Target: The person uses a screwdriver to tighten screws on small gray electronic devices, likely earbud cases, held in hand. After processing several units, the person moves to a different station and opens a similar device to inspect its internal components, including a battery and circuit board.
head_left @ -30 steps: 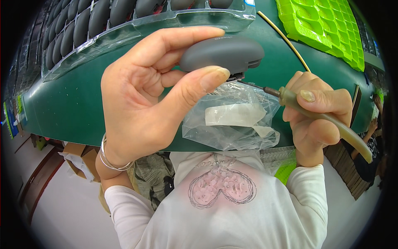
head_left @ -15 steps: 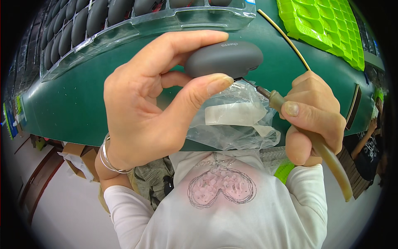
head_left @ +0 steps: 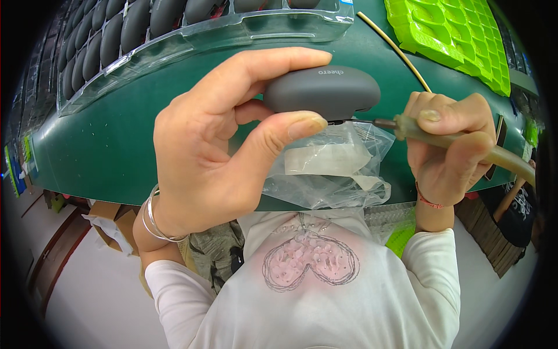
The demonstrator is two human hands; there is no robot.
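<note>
A dark grey, smooth oval case (head_left: 321, 92) is pinched between the thumb and fingers of my left hand (head_left: 206, 136), raised above the green table. My right hand (head_left: 450, 145) grips a slim tool (head_left: 433, 132) with a tan, rubbery-looking handle and a thin dark metal shaft. The handle's back end reaches out to the right. Pointing left, the tool's tip lies at the lower edge of the case, close to my left thumb; whether it touches there I cannot tell. Below the case lies a crumpled clear plastic bag (head_left: 372, 166) with a whitish strip (head_left: 328, 161) on it.
A clear plastic tray (head_left: 256, 32) with several similar dark cases (head_left: 136, 26) stands at the far left. At the far right is a bright green moulded tray (head_left: 444, 35), beside a thin tan stick (head_left: 395, 49). The green table (head_left: 104, 151) has a cardboard box (head_left: 110, 227) below its left edge.
My right hand has turned and moved right, and the tool now lies nearly level instead of slanting steeply. The case has shifted slightly right and down in my left hand.
</note>
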